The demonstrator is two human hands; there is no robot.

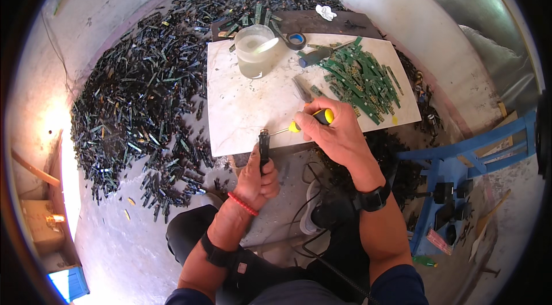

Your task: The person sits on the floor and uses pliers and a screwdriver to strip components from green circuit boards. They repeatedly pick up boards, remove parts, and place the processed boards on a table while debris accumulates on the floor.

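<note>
My left hand (257,181) is closed around a narrow black strip-shaped part (264,147), held upright at the near edge of the white board (241,115). In my right hand (339,135) is a screwdriver (328,115) with a yellow and black handle. Its shaft points left, and the tip meets or nearly meets the upper end of the black part; I cannot tell which. Just beyond my right hand lies a flat-bladed tool (301,90). A heap of green circuit board strips (362,77) covers the right side of the board.
A clear tub of cloudy liquid (254,54) stands at the board's far left, near a roll of black tape (296,41) and a dark-blue-handled tool (309,59). Crumpled white tissue (326,12) lies behind. Dark strips (144,98) cover the floor leftward. A blue chair (440,181) stands right.
</note>
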